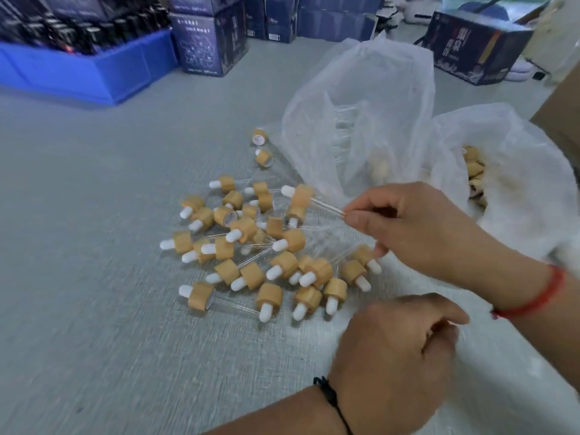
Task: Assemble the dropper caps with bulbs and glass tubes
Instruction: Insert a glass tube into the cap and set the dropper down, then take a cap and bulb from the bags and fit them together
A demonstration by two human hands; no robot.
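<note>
Grey table [94, 246] carries a heap of assembled droppers [251, 246] at centre. At three o'clock, the right hand [417, 227] pinches one dropper's glass tube [328, 207]. At five o'clock, the left hand [398, 350] is curled; whether it holds anything is unclear.

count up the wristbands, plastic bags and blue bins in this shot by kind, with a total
wristbands: 2 (red wristband on the right hand, black wristband on the left hand)
plastic bags: 2 (tube bag, cap bag)
blue bins: 1 (blue bin)
total: 5
</note>
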